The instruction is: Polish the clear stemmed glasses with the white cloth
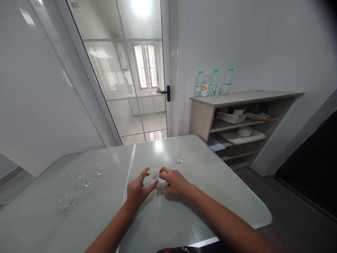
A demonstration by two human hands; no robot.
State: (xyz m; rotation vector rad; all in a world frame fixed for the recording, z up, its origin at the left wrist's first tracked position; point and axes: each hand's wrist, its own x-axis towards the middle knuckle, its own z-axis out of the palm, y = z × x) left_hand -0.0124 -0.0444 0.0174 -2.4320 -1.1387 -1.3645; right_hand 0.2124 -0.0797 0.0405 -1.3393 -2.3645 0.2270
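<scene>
Above the middle of the table, my left hand (137,189) is closed round the bowl of a transparent stemmed glass (149,179), thumb on the near side and fingers on the far side. The glass lies tilted sideways, its base end toward the right. My right hand (177,180) pinches a white cloth or tissue (162,182) against that stem and base end, which is mostly hidden. Beyond my hands, a second stemmed glass (180,160) stands upright on the table.
Several stemmed glasses (87,183) stand on the left part of the grey-green table (210,182). A metal seam (129,168) crosses the tabletop. Several plastic bottles (213,84) top a wooden shelf unit (201,114) at the right. A glass door (137,105) is behind the table.
</scene>
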